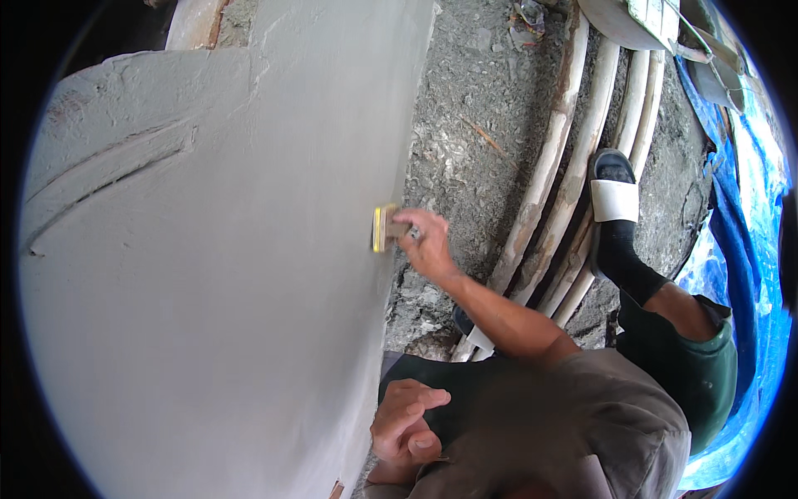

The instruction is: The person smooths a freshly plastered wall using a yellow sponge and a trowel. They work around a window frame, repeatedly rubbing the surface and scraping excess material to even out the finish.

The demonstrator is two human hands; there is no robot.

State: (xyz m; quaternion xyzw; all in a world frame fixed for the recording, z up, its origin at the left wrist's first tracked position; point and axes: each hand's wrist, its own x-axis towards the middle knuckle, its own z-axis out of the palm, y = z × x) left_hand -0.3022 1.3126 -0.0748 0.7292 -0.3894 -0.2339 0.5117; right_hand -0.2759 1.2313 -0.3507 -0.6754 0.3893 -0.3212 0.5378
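Head view: our right hand [426, 244] has its fingers pinching a yellow-edged tool [381, 229], right up against the grey plastered wall [208, 299] near its edge. Our left hand's [406, 426] just chilling lower down, fingers loosely bent, a bit spread.

Over my feed, I can make out no readable text, label, brand, number or sign.

One tool [383, 229], four poles [582, 158]
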